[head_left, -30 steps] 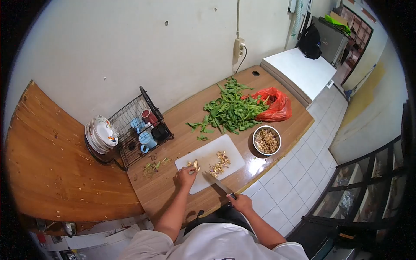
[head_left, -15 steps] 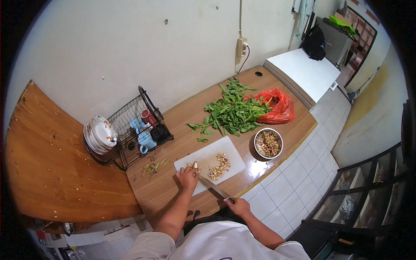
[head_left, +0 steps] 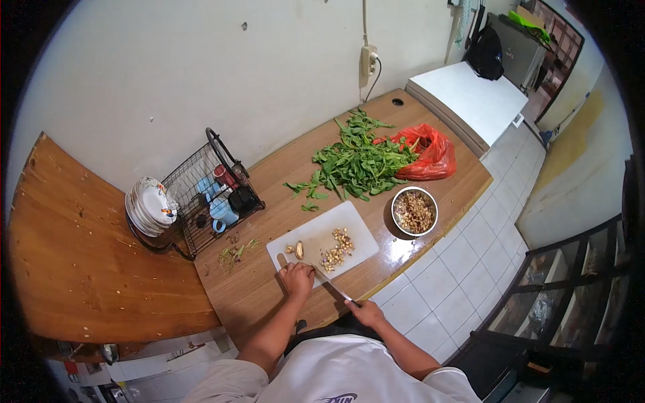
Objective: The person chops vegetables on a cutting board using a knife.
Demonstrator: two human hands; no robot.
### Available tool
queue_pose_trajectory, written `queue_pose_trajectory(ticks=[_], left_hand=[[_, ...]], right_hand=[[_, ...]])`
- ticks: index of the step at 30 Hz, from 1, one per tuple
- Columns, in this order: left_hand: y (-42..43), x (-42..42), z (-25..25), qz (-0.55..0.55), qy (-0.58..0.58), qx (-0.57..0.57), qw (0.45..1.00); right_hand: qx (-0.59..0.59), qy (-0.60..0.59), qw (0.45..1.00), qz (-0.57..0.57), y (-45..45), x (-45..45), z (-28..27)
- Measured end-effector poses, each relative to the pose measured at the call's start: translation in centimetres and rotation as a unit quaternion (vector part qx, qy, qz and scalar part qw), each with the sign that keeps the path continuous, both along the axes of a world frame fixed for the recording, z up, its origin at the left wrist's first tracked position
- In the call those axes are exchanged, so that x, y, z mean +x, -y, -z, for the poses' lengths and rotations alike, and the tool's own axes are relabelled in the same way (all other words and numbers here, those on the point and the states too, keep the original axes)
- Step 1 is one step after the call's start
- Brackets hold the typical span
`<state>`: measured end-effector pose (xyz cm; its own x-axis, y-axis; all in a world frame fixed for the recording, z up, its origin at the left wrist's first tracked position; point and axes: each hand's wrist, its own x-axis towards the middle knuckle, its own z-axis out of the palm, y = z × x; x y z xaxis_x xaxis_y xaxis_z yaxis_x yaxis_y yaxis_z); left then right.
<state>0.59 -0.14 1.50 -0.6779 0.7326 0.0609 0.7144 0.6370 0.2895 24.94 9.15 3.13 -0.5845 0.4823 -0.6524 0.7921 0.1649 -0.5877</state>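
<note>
My right hand (head_left: 366, 314) grips the dark handle of a kitchen knife (head_left: 334, 287), whose blade slants up-left over the near edge of a white cutting board (head_left: 359, 225). My left hand (head_left: 296, 279) rests on the near-left part of the board, fingers bunched beside the blade's tip; whatever lies under them is hidden. Just beyond those fingers are a few larger pale-brown pieces (head_left: 295, 250), too small to identify. A pile of small chopped pale pieces (head_left: 338, 248) sits on the board's right half.
Leafy greens (head_left: 359, 161) lie behind the board beside a red plastic bag (head_left: 437, 158). A white bowl (head_left: 414, 233) of brown chopped bits stands to the right. On the left, a wire rack (head_left: 195, 181) holds plates and cups, with plant scraps (head_left: 234, 254) near it.
My left hand has drawn back slightly from the larger pieces, leaving them uncovered on the board. The knife has turned, its blade now seen more edge-on. The view has shifted a little.
</note>
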Motion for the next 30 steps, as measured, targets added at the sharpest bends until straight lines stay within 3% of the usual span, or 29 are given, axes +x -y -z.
queue_pose_trajectory(ticks=[4,8,12,14,17,22,30], left_hand=[[0.7,0.8,0.6,-0.077,0.041,0.031,0.996],[1.0,0.3,0.2,-0.064,0.050,0.023,0.996],[0.4,-0.1,0.1,-0.072,0.058,-0.009,0.996],[0.8,0.5,0.3,-0.071,0.050,-0.020,0.996],[0.8,-0.2,-0.1,-0.059,0.014,-0.023,0.998],[1.6,0.3,0.4,-0.124,0.108,-0.010,0.986],[1.9,-0.5,1.7,-0.114,0.100,0.024,0.988]], right_hand=[[-0.004,-0.001,1.000,0.021,1.1,0.0,1.6],[-0.015,-0.028,0.999,0.017,1.4,-0.3,2.3],[-0.024,-0.008,1.000,0.015,0.7,-2.2,-2.0],[-0.015,0.071,0.997,0.001,0.4,-3.5,-3.6],[0.005,0.062,0.998,0.007,0.5,-2.7,-2.4],[-0.002,0.053,0.998,0.018,0.4,-1.7,-1.2],[0.014,0.034,0.999,-0.023,1.0,-1.7,-0.8]])
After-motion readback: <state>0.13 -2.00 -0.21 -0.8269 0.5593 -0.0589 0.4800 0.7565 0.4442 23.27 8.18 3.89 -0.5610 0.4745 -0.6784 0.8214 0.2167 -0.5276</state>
